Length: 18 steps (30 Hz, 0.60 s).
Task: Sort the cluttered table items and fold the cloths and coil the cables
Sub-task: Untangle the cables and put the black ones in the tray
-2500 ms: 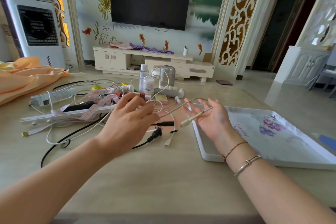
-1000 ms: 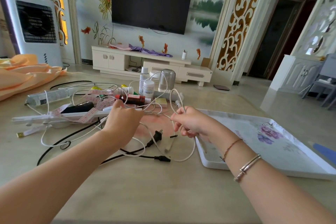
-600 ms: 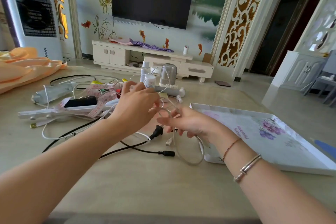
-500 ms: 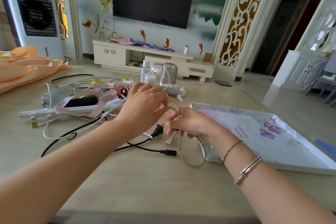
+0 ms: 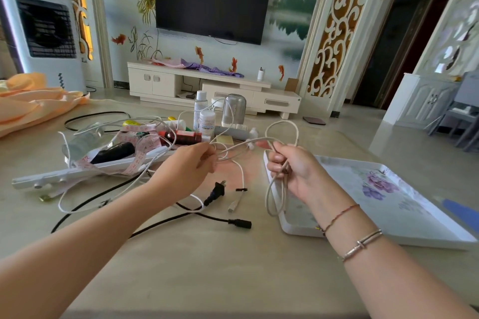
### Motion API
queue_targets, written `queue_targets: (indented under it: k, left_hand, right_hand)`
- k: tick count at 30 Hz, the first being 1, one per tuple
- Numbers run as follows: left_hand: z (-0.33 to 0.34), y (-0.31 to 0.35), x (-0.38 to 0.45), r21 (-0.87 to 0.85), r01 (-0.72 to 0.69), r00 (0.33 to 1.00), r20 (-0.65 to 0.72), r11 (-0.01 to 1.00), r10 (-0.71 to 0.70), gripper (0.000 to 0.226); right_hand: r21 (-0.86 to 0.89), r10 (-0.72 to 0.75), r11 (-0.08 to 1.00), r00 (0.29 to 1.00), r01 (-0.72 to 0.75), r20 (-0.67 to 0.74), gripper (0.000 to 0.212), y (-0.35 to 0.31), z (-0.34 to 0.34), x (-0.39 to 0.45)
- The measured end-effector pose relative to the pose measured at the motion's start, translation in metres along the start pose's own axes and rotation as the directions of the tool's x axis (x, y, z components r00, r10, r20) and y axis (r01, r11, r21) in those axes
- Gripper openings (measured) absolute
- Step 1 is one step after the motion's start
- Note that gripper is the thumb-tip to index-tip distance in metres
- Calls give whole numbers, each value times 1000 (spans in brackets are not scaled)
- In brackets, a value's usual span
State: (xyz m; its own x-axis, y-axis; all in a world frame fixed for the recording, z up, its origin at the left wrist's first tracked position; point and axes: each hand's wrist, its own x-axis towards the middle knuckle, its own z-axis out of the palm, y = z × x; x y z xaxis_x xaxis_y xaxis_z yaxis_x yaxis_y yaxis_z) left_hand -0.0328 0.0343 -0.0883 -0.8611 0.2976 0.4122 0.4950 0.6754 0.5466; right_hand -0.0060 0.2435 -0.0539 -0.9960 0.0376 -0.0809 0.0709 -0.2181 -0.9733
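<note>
The right hand point(image 5: 293, 171) grips a looped white cable point(image 5: 282, 137) above the tray's point(image 5: 414, 215) near corner; the left hand point(image 5: 191, 166) pinches its other stretch. A black cable point(image 5: 181, 217) lies on the worktop point(image 5: 207, 267) below.

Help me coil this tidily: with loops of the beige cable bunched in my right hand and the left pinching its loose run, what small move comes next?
Probably bring the left hand across and lay another loop into the right hand. The beige cable still stretches uncoiled between them.
</note>
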Motion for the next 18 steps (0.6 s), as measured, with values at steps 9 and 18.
queue_targets:
  k: [9,18]
  left_hand:
    - [-4,12,0,-139,30,993,-106,990,-45,22]
    - [6,60,-10,-541,55,998,29,839,-47,15]
  right_hand:
    - [85,-98,992,993,93,63,23,-7,5,-10]
    - [-102,-109,987,984,124,139,31,2,19,-13]
